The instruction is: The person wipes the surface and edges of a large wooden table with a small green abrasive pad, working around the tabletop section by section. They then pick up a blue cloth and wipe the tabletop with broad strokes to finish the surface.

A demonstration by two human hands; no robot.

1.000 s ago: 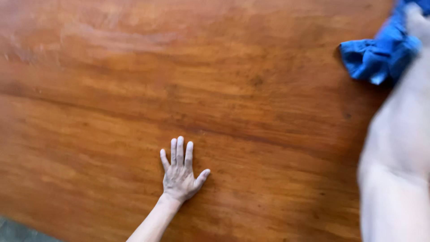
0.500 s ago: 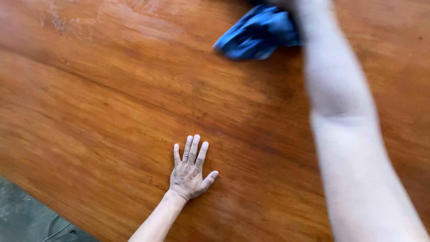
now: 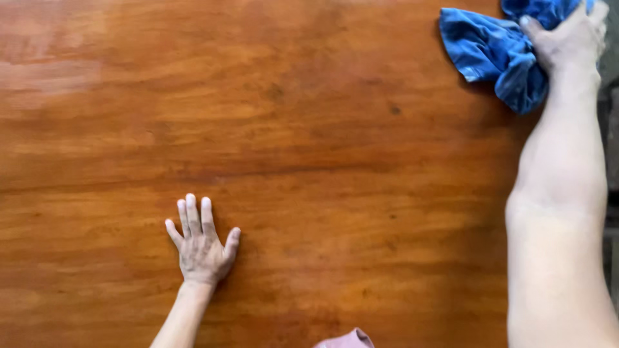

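Note:
A wide, glossy brown wooden tabletop point(image 3: 335, 161) fills the view. My left hand point(image 3: 201, 248) lies flat on it at the lower left, palm down, fingers spread, holding nothing. At the top right my right hand point(image 3: 567, 42) presses down on a crumpled blue cloth point(image 3: 493, 51), fingers closed over its bunched right part. My right forearm runs down the right side of the view. The cloth's top is cut off by the frame edge.
A dark strip beyond the table's right edge point(image 3: 609, 129) shows past my right arm. A small pinkish piece of fabric point(image 3: 345, 339) pokes in at the bottom edge. A pale sheen point(image 3: 51, 74) lies on the wood at the upper left.
My right hand has swept the blue cloth from the upper middle back to the top right corner. The left hand has stayed flat on the wood.

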